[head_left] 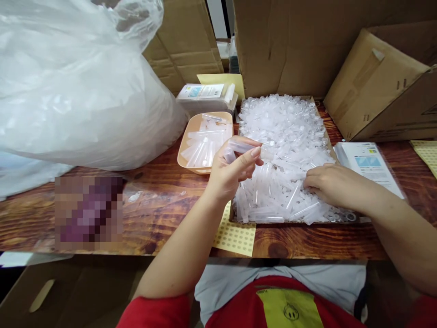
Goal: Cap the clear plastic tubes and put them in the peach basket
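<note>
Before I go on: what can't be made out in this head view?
- Right hand: fingertips are buried in the tube pile, so any grip is hidden.
- Left hand: holds a tube; fingers cover its lower end.
- Patch on the table: pixelated, unreadable.
- Leaflet print: too small.
- Bag: cut off by the left and top edges; contents only a white mass.

Clear plastic tubes (283, 155) heaped in tray
</note>
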`<state>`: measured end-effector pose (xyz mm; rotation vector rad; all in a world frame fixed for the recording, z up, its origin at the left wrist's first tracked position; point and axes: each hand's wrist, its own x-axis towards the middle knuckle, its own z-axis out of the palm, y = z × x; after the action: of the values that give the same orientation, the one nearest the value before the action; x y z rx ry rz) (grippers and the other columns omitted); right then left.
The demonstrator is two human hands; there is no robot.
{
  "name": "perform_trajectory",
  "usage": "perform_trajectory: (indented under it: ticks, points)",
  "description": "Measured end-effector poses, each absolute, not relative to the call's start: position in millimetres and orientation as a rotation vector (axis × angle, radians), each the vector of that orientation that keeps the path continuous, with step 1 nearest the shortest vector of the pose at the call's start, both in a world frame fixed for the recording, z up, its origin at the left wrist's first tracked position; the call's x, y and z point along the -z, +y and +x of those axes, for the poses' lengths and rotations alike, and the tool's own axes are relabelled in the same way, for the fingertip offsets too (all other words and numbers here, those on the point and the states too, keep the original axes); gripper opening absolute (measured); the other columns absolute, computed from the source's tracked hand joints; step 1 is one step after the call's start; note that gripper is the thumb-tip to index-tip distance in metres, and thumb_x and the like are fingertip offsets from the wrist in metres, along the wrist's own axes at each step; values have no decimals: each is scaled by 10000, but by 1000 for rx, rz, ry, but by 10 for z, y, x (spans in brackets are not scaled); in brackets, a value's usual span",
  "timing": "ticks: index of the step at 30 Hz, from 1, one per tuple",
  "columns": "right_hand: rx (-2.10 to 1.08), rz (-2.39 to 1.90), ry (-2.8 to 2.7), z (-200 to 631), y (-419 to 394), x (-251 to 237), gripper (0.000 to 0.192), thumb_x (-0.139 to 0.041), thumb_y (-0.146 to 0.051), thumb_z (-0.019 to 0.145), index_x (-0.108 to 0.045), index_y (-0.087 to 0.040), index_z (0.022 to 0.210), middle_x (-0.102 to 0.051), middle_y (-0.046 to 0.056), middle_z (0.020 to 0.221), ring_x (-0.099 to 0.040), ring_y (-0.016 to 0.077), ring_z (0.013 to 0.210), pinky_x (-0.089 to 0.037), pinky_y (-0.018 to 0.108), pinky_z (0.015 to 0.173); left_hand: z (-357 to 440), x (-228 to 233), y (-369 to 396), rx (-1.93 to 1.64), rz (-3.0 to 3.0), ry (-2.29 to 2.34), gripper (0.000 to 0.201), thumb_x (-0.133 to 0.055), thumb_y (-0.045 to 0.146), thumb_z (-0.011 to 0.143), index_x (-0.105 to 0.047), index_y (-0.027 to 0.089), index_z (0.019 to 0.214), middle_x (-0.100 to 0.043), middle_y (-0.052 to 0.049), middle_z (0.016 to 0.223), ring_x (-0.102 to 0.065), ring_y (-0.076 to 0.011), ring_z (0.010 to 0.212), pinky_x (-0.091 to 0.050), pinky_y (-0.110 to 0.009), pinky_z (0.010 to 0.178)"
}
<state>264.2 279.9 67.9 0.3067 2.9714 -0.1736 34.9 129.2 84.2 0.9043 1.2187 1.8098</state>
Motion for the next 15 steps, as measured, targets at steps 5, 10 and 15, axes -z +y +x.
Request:
perform_trajectory:
  ticks: [5,10,15]
  points:
    - [122,282,2955,2615,2739,-631,209,-590,-46,917,-715,-191,834,-668,61,862,-649,231,810,-417,346,740,353,-765,1333,-1802,912,1176,412,-919,433,691,-611,201,832,-555,43,452,-592,-128,461,-234,-178,370]
    - [274,197,3128,2706,2807,-607,152,-577,-93,906,-663,-179,815,-627,48,802,-611,195,722,-423,319,663,387,-749,1344,-1693,929,1162,438,-927,421,705,-561,200,803,-666,11,545,-533,-84,418,-236,-176,380]
    - [888,155,3528,2776,2834,-811,107,-620,-119,874,-632,-225,884,-596,0,766,-549,138,645,-431,283,585,520,-749,1317,-1585,903,1180,437,-929,454,709,-609,181,828,-734,-29,657,-471,-55,428,-246,-183,406]
